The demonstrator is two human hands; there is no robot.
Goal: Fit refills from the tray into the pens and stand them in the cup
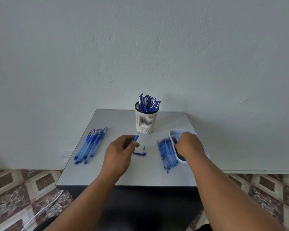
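Presently noted, by item:
Left hand (119, 153): curled round a pen barrel (136, 137), pinched between thumb and fingers; blue ribbed grip end is pointed up toward the cup.
Right hand (188, 144): reached into the tray, fingers bent down among the refills; whether one is gripped cannot be told.
Tray (205, 152): white plastic, oblong with rounded corners, set at the table's right; dark refills are seen inside.
Cup (146, 121): cream plastic, round, slotted walls with a perforated base band; filled with upright blue capped pens (148, 102).
Loose parts: blue cap (140, 153) and small metal tip (144, 148), lying just beside the left hand.
Left pile (90, 145): translucent blue pens, laid side by side.
Right pile (168, 153): thin translucent blue tubes, touching the tray's edge.
Table (123, 177): smooth grey top, square.
Floor (15, 189): diamond-patterned tiles.
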